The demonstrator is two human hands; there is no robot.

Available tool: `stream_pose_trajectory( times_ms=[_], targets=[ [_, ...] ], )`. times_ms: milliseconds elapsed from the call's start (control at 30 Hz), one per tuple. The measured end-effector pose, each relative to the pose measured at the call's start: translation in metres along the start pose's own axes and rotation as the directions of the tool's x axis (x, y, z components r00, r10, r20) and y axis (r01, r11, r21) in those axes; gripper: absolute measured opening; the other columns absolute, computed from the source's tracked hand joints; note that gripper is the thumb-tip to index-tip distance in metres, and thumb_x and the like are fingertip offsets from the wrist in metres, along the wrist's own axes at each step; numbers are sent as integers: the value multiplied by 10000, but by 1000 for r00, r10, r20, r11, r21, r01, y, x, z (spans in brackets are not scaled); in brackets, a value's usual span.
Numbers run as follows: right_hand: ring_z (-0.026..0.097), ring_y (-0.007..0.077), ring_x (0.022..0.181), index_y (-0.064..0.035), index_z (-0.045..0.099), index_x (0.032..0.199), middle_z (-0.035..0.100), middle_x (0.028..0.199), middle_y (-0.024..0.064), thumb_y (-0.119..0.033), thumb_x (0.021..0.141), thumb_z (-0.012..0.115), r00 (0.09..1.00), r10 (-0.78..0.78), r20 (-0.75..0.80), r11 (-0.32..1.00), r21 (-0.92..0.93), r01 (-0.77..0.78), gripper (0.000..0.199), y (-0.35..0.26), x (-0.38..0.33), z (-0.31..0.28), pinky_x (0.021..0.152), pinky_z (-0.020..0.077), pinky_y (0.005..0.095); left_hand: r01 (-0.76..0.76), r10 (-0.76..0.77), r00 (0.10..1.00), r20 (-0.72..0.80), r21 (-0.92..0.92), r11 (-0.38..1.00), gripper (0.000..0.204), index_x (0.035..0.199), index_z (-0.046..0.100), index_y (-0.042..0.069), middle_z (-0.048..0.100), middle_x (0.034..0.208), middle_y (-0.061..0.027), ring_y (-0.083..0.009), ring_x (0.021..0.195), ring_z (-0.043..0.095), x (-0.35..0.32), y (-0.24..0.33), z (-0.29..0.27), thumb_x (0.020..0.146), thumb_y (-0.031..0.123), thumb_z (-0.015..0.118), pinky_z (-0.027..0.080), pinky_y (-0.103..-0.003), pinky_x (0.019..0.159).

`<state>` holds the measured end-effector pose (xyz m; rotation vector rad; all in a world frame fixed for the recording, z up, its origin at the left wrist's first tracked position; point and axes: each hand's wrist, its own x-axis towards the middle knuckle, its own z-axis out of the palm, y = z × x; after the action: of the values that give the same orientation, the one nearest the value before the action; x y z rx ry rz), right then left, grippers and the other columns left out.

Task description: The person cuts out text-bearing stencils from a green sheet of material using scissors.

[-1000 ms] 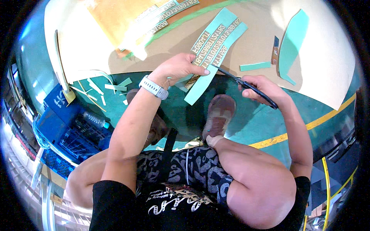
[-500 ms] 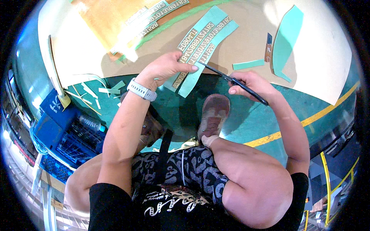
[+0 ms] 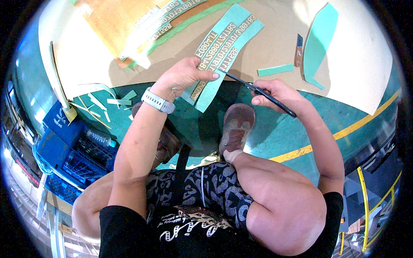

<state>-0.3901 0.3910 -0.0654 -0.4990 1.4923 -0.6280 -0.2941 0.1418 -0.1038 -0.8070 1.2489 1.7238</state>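
Note:
My left hand point(image 3: 184, 76) pinches a light green stencil sheet point(image 3: 235, 32) with rows of cut-out characters, thumb on top. The sheet is slit lengthwise into strips, and its lower end hangs over the edge of the brown board. In my right hand point(image 3: 276, 95) is a long slim black tool point(image 3: 277, 103) with a narrow dark tip. Its tip touches or nearly touches the sheet beside my left thumb. Whether it is a knife or scissors I cannot tell.
The brown board point(image 3: 357, 64) carries a large green offcut point(image 3: 320, 41), a short green strip point(image 3: 275, 70) and a small dark piece point(image 3: 298, 50). An orange panel point(image 3: 112, 26) lies at the far left. Scraps point(image 3: 99, 102) litter the green floor near a blue crate point(image 3: 81, 161) holding a bottle point(image 3: 100, 137).
The view has shifted slightly. Both hands keep their grips, and the tool's tip remains at about the same spot on the stencil sheet.

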Motion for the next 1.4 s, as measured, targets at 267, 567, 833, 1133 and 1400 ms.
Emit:
stream_pose_trajectory(
  times_ms=[267, 567, 833, 1133, 1400],
  targets=[
    [563, 271, 716, -24, 575, 865, 569, 729, 163, -553, 810, 580, 998, 57, 23, 997, -46, -56, 532, -5, 3, -3, 666, 446, 382, 13, -13, 1000, 11, 42, 999, 346, 995, 621, 5, 649, 927, -47, -126, 846, 567, 5, -3, -4, 722, 164, 764, 416, -236, 806],
    [586, 318, 710, -24, 577, 849, 569, 714, 186, -517, 811, 594, 1000, 4, -7, 986, -164, -5, 494, 0, 12, 3, 658, 452, 410, -37, 35, 999, 22, 105, 994, 365, 1040, 616, 0, 649, 973, -55, -138, 880, 577, 10, -12, -11, 740, 165, 743, 436, -267, 811],
    [431, 145, 598, -24, 535, 857, 437, 608, 51, -505, 747, 682, 998, -44, -36, 994, 95, 47, 515, 18, 5, 5, 543, 381, 317, 35, -42, 999, 32, 173, 984, 345, 974, 630, -8, 645, 910, -54, -129, 839, 563, 10, -4, -9, 715, 181, 756, 442, -269, 778],
    [414, 116, 638, -11, 531, 892, 452, 661, 42, -556, 723, 679, 997, 8, -74, 997, 75, -3, 589, 19, 3, 14, 575, 392, 291, 44, -48, 999, 12, 211, 976, 354, 990, 627, 1, 642, 911, -61, -139, 831, 569, 17, -9, -10, 711, 176, 758, 447, -273, 770],
    [439, 126, 701, -34, 536, 969, 466, 717, 35, -563, 734, 662, 999, -39, -29, 991, 129, 43, 592, 20, 5, 15, 639, 409, 293, 14, -21, 999, 35, 170, 985, 376, 1005, 619, 2, 639, 935, -35, -116, 844, 561, -2, 11, -12, 718, 198, 763, 438, -254, 774]
  ],
)
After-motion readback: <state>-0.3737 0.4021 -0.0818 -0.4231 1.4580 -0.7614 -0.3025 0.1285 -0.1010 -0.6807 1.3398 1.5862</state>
